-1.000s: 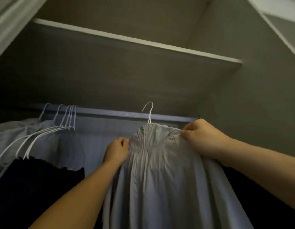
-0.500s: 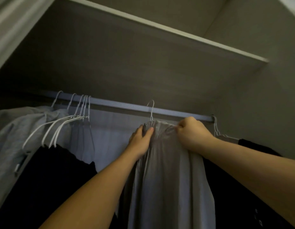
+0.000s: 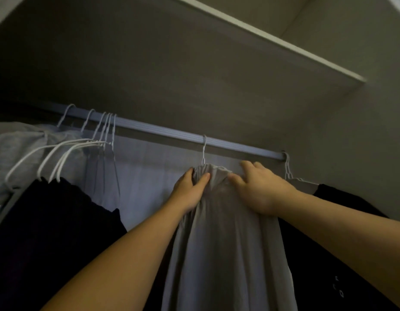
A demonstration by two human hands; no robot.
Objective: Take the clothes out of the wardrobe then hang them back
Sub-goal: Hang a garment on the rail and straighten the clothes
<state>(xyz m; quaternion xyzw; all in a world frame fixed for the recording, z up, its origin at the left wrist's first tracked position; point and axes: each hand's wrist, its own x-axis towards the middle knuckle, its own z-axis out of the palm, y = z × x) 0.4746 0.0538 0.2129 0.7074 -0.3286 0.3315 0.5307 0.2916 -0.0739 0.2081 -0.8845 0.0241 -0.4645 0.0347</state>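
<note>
A light grey garment (image 3: 228, 243) hangs from a white wire hanger (image 3: 203, 151) whose hook sits over the wardrobe rail (image 3: 161, 130). My left hand (image 3: 190, 191) pinches the bunched top of the garment just left of the hook, thumb in front. On the garment's right shoulder lies my right hand (image 3: 259, 187), its fingers stretched upward and thumb pressed on the cloth. The hanger's arms are hidden under the fabric.
Several bare white hangers (image 3: 100, 135) crowd the rail's left part, above a black garment (image 3: 49, 221) and a pale grey one (image 3: 15, 149). Another hanger (image 3: 287, 167) with a black garment (image 3: 340, 221) hangs at the rail's right end. A shelf (image 3: 284, 41) runs overhead.
Both hands lifted the grey garment toward the rail and its hook now sits over the rail. My right hand went from a closed grip to stretched fingers.
</note>
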